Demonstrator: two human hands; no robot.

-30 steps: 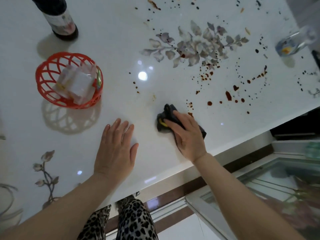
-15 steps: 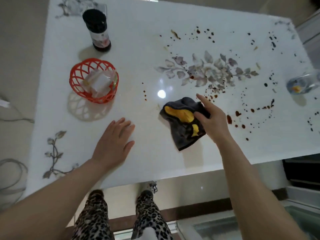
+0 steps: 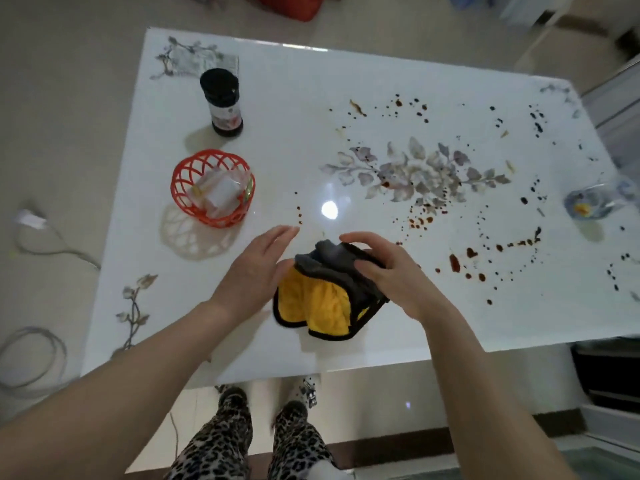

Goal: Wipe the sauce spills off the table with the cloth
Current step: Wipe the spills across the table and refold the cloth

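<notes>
We see the right hand (image 3: 398, 275) gripping a bunched grey-and-yellow cloth (image 3: 322, 303) over the near side of the white bench (image 3: 381, 81). The left hand (image 3: 256, 268) is just beside it, fingers straight and holding nothing. Brown sauce spills (image 3: 454, 263) dot the bench's right half.

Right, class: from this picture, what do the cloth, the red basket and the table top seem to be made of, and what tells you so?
Cloth: soft plush fabric, probably microfibre; yellow pile, grey backing, dark hem, folds limply.
Basket: moulded plastic, likely; uniform orange-red lattice.
Table top: glossy, glass or polished stone; reflects a bright light spot.
</notes>
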